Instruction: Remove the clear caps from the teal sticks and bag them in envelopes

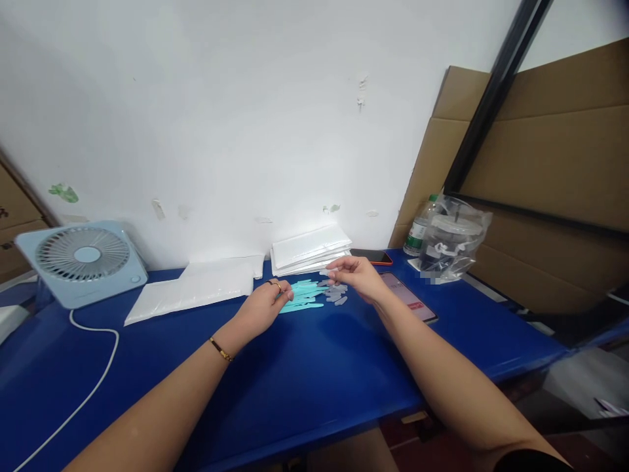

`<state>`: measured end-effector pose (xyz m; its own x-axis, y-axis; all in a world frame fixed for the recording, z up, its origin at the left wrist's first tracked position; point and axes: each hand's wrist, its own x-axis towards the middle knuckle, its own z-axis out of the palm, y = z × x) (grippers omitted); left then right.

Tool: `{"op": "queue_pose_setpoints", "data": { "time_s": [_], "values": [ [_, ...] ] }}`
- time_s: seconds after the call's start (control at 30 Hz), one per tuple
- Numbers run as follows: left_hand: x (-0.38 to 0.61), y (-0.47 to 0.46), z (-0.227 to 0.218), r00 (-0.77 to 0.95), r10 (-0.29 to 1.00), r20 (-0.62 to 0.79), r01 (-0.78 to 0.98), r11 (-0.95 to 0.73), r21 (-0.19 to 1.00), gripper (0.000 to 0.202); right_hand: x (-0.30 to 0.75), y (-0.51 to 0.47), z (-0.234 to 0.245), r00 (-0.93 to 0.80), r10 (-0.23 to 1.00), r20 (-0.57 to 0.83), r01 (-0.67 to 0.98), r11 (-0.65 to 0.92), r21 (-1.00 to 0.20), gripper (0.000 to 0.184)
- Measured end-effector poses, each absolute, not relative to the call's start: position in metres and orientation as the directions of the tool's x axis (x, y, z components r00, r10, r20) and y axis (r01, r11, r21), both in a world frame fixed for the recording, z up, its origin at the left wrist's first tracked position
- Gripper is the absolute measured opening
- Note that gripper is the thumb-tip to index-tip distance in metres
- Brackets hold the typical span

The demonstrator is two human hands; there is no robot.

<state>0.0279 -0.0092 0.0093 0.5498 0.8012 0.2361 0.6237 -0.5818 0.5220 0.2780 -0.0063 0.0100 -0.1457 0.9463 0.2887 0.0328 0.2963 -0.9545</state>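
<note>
A pile of thin teal strips (307, 295) lies on the blue table, with small flat grey pieces (337, 295) heaped against its right side. My left hand (265, 308), wearing a ring and a bracelet, is at the left edge of the teal strips. Its fingers are curled towards the thumb, and what lies between them is hidden. Over the grey pieces, my right hand (358, 278) pinches a small pale grey piece (324, 272) between thumb and fingertips.
Stacked white packets (312, 249) stand behind the strips, and more white packets (196, 288) lie to the left. A light blue fan (88, 255) with a white cable is far left. On the right are two phones (410, 298), a bottle (417, 233) and a bagged cup (455, 242).
</note>
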Motion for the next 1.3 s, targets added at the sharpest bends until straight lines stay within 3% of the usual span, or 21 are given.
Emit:
{"op": "queue_pose_setpoints", "data": {
  "time_s": [0.63, 0.77, 0.87, 0.97, 1.17, 1.3],
  "values": [
    [0.034, -0.010, 0.002, 0.549, 0.790, 0.272, 0.629, -0.605, 0.489, 0.037, 0.249, -0.017, 0.003, -0.288, 0.939, 0.187, -0.002, 0.194, -0.981, 0.033],
    [0.027, -0.004, -0.010, 0.461, 0.824, 0.328, 0.726, -0.563, 0.395, 0.059, 0.273, -0.005, 0.008, -0.122, 0.950, 0.287, 0.018, 0.291, -0.957, 0.029],
    [0.021, 0.001, -0.021, 0.528, 0.814, 0.243, 0.773, -0.579, 0.260, 0.071, 0.297, 0.007, 0.010, 0.087, 0.940, 0.331, -0.004, 0.332, -0.943, 0.030],
    [0.020, 0.000, -0.026, 0.633, 0.769, 0.084, 0.746, -0.636, 0.196, 0.073, 0.309, 0.015, 0.007, 0.156, 0.940, 0.303, 0.016, 0.305, -0.952, 0.032],
    [0.025, -0.025, -0.010, 0.754, 0.641, -0.145, 0.655, -0.715, 0.243, 0.078, 0.299, 0.021, -0.008, 0.057, 0.958, 0.282, 0.165, 0.270, -0.949, 0.033],
    [0.027, -0.044, 0.003, 0.806, 0.551, -0.217, 0.592, -0.750, 0.296, 0.089, 0.284, 0.020, -0.016, -0.087, 0.950, 0.300, 0.416, 0.309, -0.855, 0.027]
  ]
}}
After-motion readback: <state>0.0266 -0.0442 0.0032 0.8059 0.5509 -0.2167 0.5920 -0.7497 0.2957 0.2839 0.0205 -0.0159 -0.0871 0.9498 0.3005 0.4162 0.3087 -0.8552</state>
